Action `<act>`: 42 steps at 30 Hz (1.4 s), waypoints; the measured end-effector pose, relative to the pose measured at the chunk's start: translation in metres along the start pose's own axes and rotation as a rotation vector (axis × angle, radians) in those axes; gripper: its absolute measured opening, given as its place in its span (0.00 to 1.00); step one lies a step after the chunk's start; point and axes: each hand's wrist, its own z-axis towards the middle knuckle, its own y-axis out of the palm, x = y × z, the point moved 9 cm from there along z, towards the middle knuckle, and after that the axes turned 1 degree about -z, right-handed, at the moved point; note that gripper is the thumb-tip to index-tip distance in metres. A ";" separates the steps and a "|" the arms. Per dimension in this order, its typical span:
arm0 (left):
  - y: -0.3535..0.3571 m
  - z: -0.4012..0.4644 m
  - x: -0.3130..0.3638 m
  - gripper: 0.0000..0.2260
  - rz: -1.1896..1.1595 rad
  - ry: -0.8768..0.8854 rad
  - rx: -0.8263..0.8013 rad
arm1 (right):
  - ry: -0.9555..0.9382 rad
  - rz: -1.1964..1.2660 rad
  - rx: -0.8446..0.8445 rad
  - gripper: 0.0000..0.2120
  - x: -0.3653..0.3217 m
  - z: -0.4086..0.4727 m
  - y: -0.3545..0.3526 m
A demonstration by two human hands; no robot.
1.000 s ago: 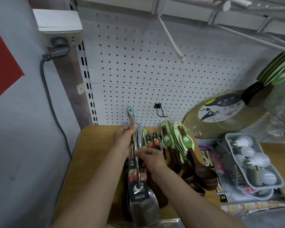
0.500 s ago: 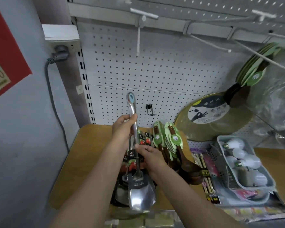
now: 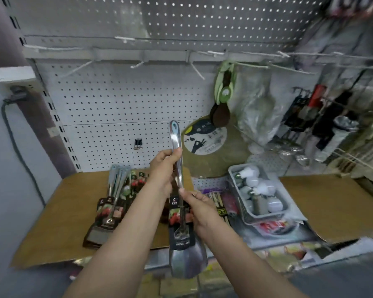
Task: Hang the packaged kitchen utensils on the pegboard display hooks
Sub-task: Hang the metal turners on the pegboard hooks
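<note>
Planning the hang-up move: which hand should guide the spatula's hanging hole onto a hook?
Probably the left hand: it grips the spatula high on the handle, nearest the hanging hole. The right hand holds lower, by the label.

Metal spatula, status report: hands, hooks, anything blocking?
Both hands, left and right, grip spatula handle. Held upright, not hung. White hooks above, bare; nothing blocking.

spatula card (image 3: 179, 244): "HONGJAYU" | other labels: too blurred to read

Dim, even light; edges warped, probably motion-blurred.
</note>
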 end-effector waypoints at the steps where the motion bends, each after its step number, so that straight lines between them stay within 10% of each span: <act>1: 0.020 -0.009 -0.008 0.06 0.001 0.005 -0.015 | -0.009 0.011 0.019 0.08 -0.004 -0.008 -0.021; 20: 0.395 -0.128 -0.190 0.07 0.101 -0.157 -0.460 | -0.147 0.223 0.420 0.16 -0.066 -0.130 -0.388; 42: 0.834 -0.086 -0.320 0.05 0.097 -0.254 -0.632 | -0.252 0.244 0.710 0.22 -0.268 -0.056 -0.774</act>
